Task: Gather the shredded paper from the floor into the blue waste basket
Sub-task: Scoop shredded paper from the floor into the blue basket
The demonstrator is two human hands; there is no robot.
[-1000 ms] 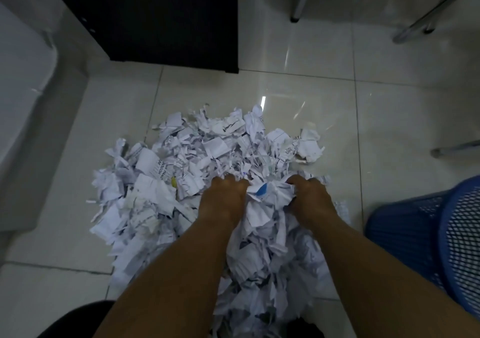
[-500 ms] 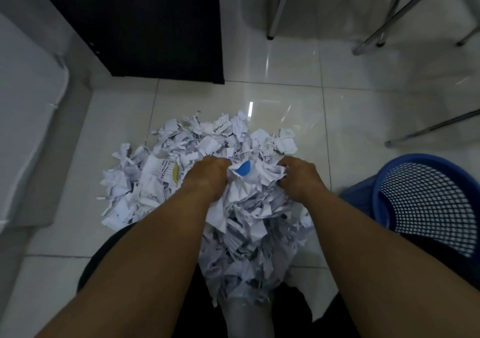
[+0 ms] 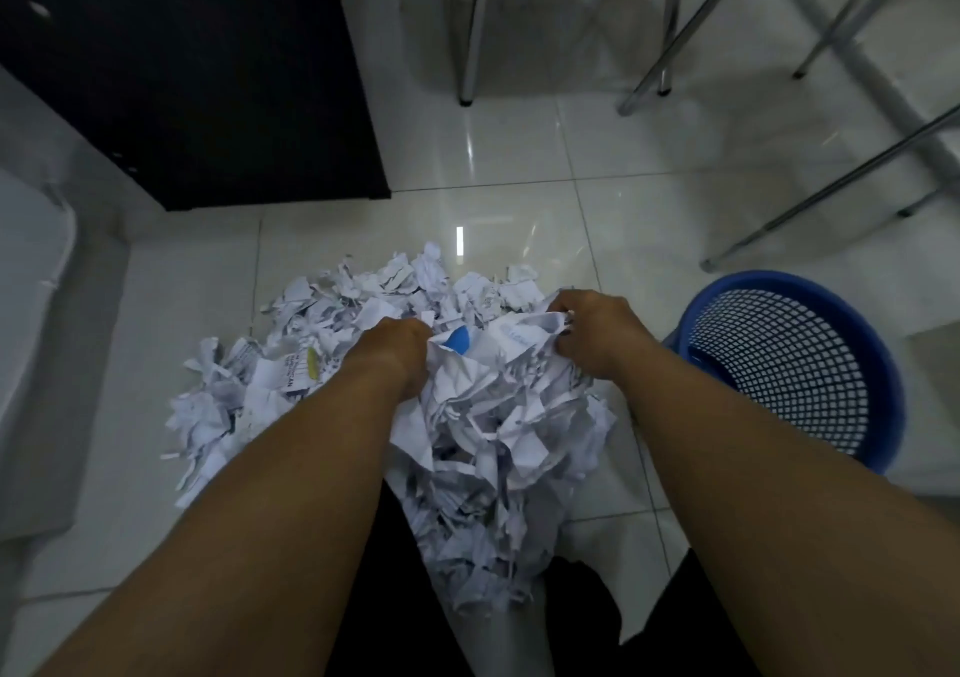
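Note:
A big armful of white shredded paper (image 3: 493, 432) hangs between my forearms, lifted off the floor. My left hand (image 3: 395, 351) grips its left side with curled fingers. My right hand (image 3: 592, 330) grips its right top edge. A blue scrap shows between the hands. More shredded paper (image 3: 291, 359) lies in a loose pile on the tiled floor to the left and behind. The blue waste basket (image 3: 878, 375), mesh-walled and open-topped, stands on the floor just right of my right forearm.
A dark cabinet (image 3: 197, 78) stands at the back left. Metal chair and table legs (image 3: 470, 26) cross the back and right. A pale grey surface (image 3: 26, 312) runs along the left edge. Glossy white floor tiles (image 3: 519, 167) lie beyond the pile.
Both hands have raised the bundle of paper off the floor and carried it to the right, towards the basket. The basket now shows fully.

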